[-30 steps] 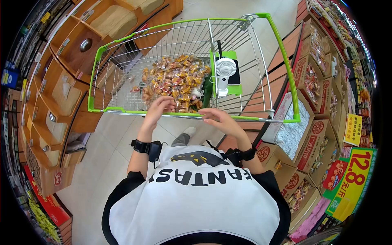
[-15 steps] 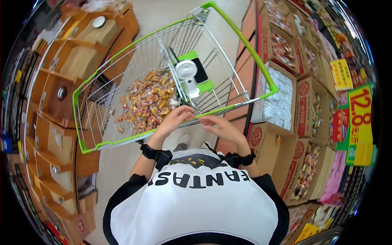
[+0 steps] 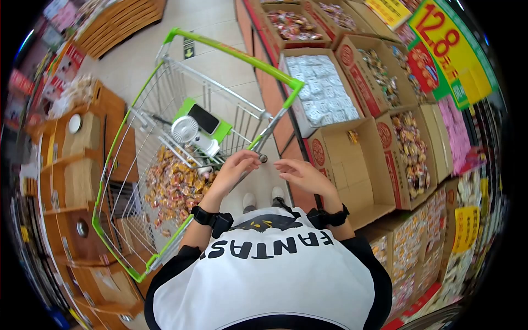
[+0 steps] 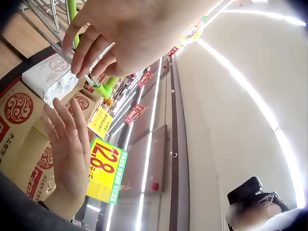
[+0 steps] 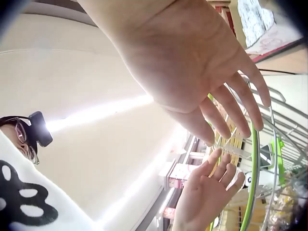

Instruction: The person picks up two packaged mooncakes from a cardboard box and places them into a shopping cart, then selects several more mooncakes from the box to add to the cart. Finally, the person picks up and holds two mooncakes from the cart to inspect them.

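Shop aisle: cart stands between wooden shelves and cartons.

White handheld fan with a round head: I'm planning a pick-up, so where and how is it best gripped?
Grip the white round-headed fan by its handle, probably from above on the near side: the handle is narrower than the head, points toward the left hand and looks uncovered.
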